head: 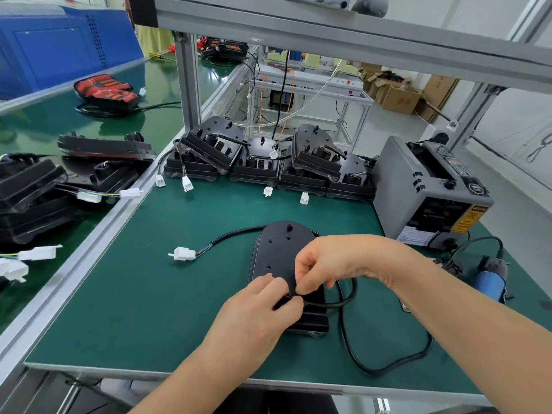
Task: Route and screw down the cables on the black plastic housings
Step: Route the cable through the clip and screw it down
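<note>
L hand nearest, forearm in from the bottom edge; fingers curled, thumb + forefinger pinching the black cable over the near end of the black plastic housing; R hand just above and touching it, wrist bent, thumb + forefinger pinching the same cable, other fingers tucked in; exact spot btwn the fingertips is hidden. Housing lies flat on the green bench mat, rounded end pointing away from the fingers, stepped end under them. From the pinch the cable loops out to the R of the fingers, swings down toward the bench edge, then curls back up. Well L of the fingers, a white connector on a sheathed lead that runs to the housing's far end. Far beyond the fingers, a row of stacked housings w/ small white plugs hanging off the front. R of the fingers and further back, a grey tape dispenser; nearer on that side, a blue-bodied corded hand tool lying on the mat. Far L, across an aluminium rail, more housings on a second green surface.
</note>
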{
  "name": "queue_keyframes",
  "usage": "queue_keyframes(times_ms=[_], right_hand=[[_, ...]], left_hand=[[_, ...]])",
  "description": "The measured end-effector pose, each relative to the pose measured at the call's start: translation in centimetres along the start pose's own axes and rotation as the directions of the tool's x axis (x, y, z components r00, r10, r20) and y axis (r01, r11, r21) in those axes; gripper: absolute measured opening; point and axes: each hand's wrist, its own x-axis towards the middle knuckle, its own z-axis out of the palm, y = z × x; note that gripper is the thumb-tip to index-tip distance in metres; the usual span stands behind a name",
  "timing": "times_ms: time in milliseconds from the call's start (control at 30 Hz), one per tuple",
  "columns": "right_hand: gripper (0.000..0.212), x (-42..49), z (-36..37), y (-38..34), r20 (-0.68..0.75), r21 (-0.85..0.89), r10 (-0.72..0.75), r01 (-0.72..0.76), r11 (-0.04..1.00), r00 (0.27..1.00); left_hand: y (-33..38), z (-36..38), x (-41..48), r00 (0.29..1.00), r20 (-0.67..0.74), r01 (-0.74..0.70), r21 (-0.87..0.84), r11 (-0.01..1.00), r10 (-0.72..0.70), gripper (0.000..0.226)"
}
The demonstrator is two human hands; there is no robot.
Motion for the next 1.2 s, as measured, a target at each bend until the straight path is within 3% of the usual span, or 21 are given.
queue_keyframes(times_ms=[233, 333, 567, 833, 1200], right_hand=[[0.007, 0.0, -0.2, -0.4, 0.017, -0.011, 0.022, -0.022, 1.000, 1.000], [0.006, -0.1, -0.1, -0.3, 0.015, -0.002, 0.016, -0.015, 1.000, 1.000], [0.007, 0.1, -0.2, -0.1, 0.018, -0.010, 0.009, -0.008, 1.000, 1.000], [0.005, 0.0, -0.2, -0.2, 0.019, -0.044, -0.004, 0.005, 0.999, 1.000], [0.006, -0.1, 0.0, 0.8, -0.003, 0.043, -0.052, 0.052, 0.998, 0.999]], left_hand=[[0.7, -0.1, 0.3, 0.999, 0.038, 0.017, 0.023, 1.000, -0.018, 0.037], [1.5, -0.1, 1.0, 0.997, -0.003, 0.083, 0.042, 0.996, -0.083, 0.018], [2.2, 0.4, 1.1, 0.975, -0.081, 0.204, -0.028, 0.979, -0.206, 0.019], [0.7, 1.0, -0.1, 0.989, -0.104, 0.096, -0.062, 0.993, -0.102, 0.029], [0.8, 1.2, -0.3, 0.986, -0.090, 0.130, -0.124, 0.984, -0.141, 0.032]])
